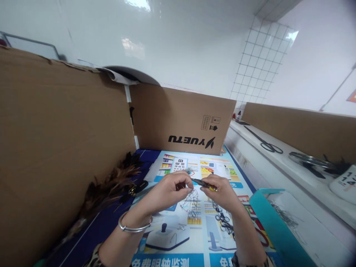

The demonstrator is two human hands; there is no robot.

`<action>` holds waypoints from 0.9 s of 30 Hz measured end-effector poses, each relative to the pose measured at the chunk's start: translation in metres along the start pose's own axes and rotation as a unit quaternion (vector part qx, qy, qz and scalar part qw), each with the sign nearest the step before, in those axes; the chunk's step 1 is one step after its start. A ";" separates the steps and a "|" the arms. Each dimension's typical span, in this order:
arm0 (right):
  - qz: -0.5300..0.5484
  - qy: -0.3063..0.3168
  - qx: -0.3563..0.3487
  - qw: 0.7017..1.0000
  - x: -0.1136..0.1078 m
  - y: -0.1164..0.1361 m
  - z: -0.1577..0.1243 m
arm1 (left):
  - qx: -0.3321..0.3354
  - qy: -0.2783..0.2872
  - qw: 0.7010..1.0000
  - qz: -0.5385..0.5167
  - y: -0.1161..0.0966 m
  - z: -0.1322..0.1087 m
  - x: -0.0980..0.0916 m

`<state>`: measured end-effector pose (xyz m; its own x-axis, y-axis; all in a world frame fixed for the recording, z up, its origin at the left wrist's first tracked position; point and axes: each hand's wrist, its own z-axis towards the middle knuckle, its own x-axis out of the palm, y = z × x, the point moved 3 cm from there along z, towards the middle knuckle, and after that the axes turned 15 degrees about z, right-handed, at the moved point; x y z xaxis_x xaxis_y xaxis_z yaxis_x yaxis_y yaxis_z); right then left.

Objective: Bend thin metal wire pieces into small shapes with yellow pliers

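My left hand (169,191) is pinched shut on a thin wire piece (191,196) that dangles below the fingers. A silver bangle (133,227) sits on that wrist. My right hand (222,193) is closed round small pliers with a yellow-and-black handle (204,183), whose tip points left to the wire at my left fingertips. Both hands hover above a printed poster (194,222) that lies on the table. More small wire pieces (222,218) lie on the poster under my right hand.
Brown feathers (111,185) are heaped on the left against a cardboard wall (55,148). A cardboard box (180,118) stands behind. A teal tray (278,226) with wires sits at right. Scissors (267,142) and round metal lids (308,159) lie on the white ledge.
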<state>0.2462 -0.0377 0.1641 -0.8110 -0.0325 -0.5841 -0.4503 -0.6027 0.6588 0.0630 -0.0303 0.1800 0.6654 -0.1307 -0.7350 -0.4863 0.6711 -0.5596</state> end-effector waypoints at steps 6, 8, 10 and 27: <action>-0.010 -0.013 -0.013 1.000 -0.002 0.004 -0.001 | 0.009 -0.005 1.000 -0.004 -0.003 -0.001 -0.002; -0.009 -0.019 -0.019 1.000 -0.003 0.006 -0.001 | 0.013 -0.008 1.000 -0.008 -0.003 -0.001 -0.003; -0.012 -0.022 -0.021 0.999 -0.004 0.007 -0.002 | 0.016 -0.012 1.000 -0.014 -0.004 -0.001 -0.005; -0.030 -0.033 -0.045 0.998 -0.017 0.022 -0.010 | 0.030 -0.027 0.999 0.016 -0.004 -0.002 -0.008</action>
<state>0.2540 -0.0590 0.1841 -0.8074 0.0572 -0.5872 -0.4666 -0.6710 0.5762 0.0584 -0.0335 0.1874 0.6799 -0.0699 -0.7300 -0.4749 0.7165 -0.5110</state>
